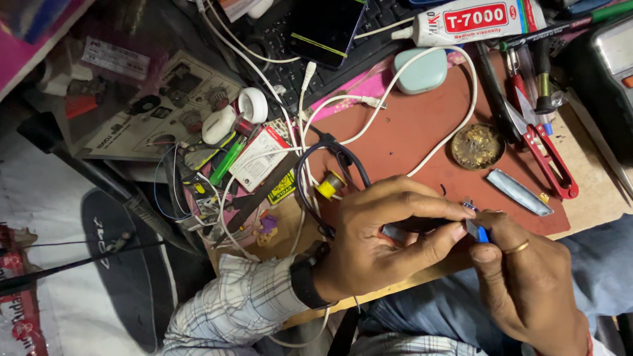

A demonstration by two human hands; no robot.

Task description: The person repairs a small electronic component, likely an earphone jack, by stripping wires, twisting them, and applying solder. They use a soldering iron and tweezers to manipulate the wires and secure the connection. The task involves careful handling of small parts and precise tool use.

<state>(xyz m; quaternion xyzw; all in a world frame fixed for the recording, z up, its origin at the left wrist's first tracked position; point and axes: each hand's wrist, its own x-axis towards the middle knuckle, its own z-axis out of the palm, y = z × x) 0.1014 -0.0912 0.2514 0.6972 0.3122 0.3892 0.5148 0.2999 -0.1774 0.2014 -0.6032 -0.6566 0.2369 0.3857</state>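
1. A white round tape roll (253, 104) and a green marker-like stick (227, 160) are seen at the left of the bench, among loose white cables (422, 59).
2. The left hand (376, 240), with a dark band at the wrist and a checked sleeve (231, 306), is shown closed around a dark slender tool (412, 225), pinched between thumb and fingers.
3. A small blue part (479, 231) is located between the 2 hands, at the near edge of the reddish-brown mat (422, 125); what it is cannot be told.
4. The right hand (527, 277), bearing 1 ring, is shown closed, the blue part being gripped at its fingertips, just touching the left fingers.
5. A round tin of brassy wool (477, 146), a silver flat blade (519, 192) and red-handled snips (550, 158) are laid on the mat behind the hands.
6. A white glue tube (475, 21) lies at the far edge.
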